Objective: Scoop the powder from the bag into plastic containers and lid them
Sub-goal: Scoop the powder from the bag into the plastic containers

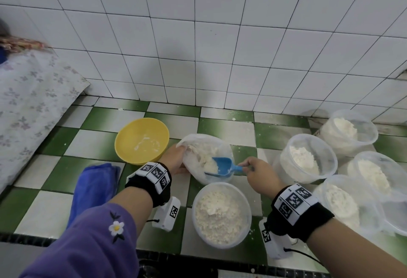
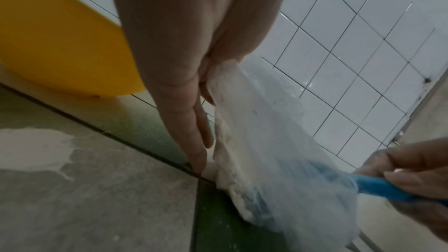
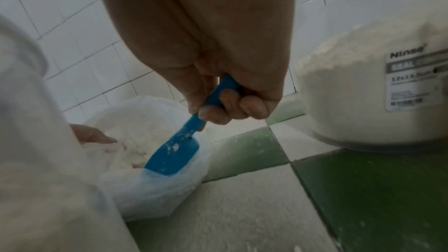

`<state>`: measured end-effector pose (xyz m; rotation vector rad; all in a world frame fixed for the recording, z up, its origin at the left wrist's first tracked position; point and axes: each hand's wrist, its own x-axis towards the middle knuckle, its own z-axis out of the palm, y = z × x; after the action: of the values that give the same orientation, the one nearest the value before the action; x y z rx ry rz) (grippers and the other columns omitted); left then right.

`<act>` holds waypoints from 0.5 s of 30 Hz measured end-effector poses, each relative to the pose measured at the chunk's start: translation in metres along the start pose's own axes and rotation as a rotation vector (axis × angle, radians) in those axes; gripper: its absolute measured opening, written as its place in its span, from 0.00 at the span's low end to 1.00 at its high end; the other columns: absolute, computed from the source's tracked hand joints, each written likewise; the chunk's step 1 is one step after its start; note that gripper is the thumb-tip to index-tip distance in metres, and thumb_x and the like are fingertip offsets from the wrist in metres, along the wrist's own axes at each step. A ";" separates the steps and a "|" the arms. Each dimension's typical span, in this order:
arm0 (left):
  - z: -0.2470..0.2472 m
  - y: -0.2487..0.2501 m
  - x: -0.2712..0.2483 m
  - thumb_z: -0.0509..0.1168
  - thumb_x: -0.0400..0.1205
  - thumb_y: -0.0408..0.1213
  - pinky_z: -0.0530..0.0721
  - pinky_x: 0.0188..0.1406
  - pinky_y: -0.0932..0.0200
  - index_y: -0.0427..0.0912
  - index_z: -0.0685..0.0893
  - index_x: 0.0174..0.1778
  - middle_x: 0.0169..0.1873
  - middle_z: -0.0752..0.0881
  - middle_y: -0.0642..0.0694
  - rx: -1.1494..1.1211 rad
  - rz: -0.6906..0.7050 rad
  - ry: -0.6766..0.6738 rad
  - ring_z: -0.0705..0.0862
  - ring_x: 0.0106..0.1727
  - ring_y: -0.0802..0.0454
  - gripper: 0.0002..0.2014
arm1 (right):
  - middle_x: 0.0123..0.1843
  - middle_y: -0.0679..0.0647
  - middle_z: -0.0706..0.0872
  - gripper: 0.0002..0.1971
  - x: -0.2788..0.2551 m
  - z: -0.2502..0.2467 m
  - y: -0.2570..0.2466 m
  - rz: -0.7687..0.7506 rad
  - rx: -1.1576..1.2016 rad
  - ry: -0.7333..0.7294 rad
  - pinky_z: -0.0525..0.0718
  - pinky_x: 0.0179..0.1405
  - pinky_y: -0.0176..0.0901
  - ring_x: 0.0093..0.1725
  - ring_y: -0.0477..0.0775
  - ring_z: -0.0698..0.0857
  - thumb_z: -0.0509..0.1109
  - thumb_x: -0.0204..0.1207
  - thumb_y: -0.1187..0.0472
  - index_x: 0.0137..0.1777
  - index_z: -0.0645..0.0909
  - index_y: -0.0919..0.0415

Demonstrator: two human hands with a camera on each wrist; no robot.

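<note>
**Scoop in the bag, handle toward my right hand**

My right hand has its fingers curled round the handle of the small blue plastic scoop. The scoop's long axis runs across the green-and-white tiled counter, bowl pointing left into the mouth of the clear plastic bag of white powder, handle pointing right; from the right wrist camera it tilts down, bowl lowest, with powder stuck to its back. My left hand pinches the bag's rim at its left side between thumb and fingers, holding the mouth open, while the other fingers reach straight down to the counter.

The bag lies between a yellow plastic bowl on its left and four clear round plastic containers of powder on its right, all unlidded. A fifth container, heaped, stands just in front of it. One container's label reads "Ninse", with "SEAL" and "12x11" below; the rest is blurred. A folded blue cloth lies at left.
</note>
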<state>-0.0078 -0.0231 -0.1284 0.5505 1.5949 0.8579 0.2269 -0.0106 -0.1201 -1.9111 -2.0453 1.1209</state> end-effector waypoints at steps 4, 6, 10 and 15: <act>-0.003 -0.001 0.002 0.53 0.87 0.30 0.85 0.55 0.38 0.38 0.78 0.53 0.55 0.83 0.31 0.028 0.056 -0.017 0.85 0.51 0.36 0.08 | 0.39 0.48 0.80 0.08 -0.005 -0.008 -0.008 -0.052 -0.193 0.058 0.75 0.37 0.40 0.37 0.48 0.78 0.57 0.83 0.62 0.53 0.78 0.53; -0.001 -0.001 0.003 0.50 0.88 0.33 0.83 0.58 0.34 0.38 0.81 0.48 0.56 0.85 0.27 0.009 0.047 -0.018 0.85 0.56 0.31 0.14 | 0.41 0.49 0.80 0.09 -0.006 -0.010 -0.012 -0.059 -0.237 0.047 0.78 0.42 0.42 0.41 0.51 0.80 0.57 0.83 0.63 0.53 0.78 0.55; 0.004 0.001 0.002 0.53 0.87 0.40 0.83 0.60 0.39 0.41 0.83 0.56 0.59 0.86 0.32 -0.052 0.014 -0.072 0.86 0.58 0.36 0.14 | 0.42 0.50 0.83 0.10 0.002 -0.009 -0.009 -0.017 -0.182 0.017 0.82 0.47 0.47 0.43 0.53 0.82 0.58 0.82 0.63 0.51 0.80 0.53; 0.008 0.009 0.000 0.52 0.88 0.45 0.86 0.45 0.51 0.38 0.81 0.65 0.56 0.87 0.35 -0.051 -0.019 -0.182 0.86 0.54 0.39 0.19 | 0.42 0.51 0.85 0.10 0.009 -0.005 -0.003 0.023 -0.091 -0.017 0.81 0.42 0.43 0.38 0.50 0.81 0.60 0.81 0.63 0.45 0.80 0.50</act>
<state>-0.0007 -0.0156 -0.1222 0.5602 1.4076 0.8091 0.2261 0.0002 -0.1183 -1.9780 -2.1243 1.0703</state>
